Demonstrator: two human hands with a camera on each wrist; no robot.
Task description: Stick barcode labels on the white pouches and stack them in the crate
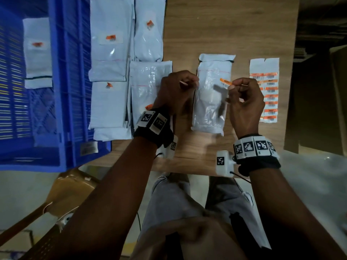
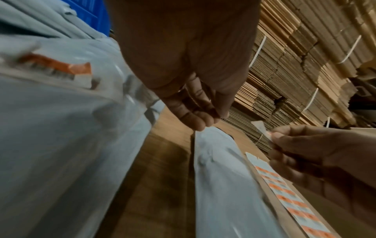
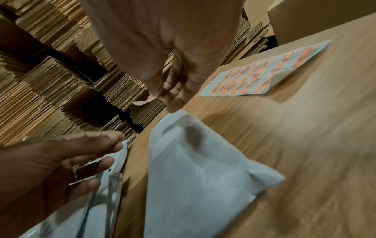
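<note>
An unlabelled white pouch lies on the wooden table between my hands. My right hand pinches an orange barcode label in the air above the pouch's upper right part. My left hand hovers over the pouch's left edge with curled fingers, pinching a thin white strip. The label sheet lies to the right. A blue crate at the left holds a labelled pouch.
Several labelled pouches lie overlapping between the crate and my left hand. Stacks of flattened cardboard rise beyond the table. A cardboard box stands past the table's right edge. A brown chair sits below the crate.
</note>
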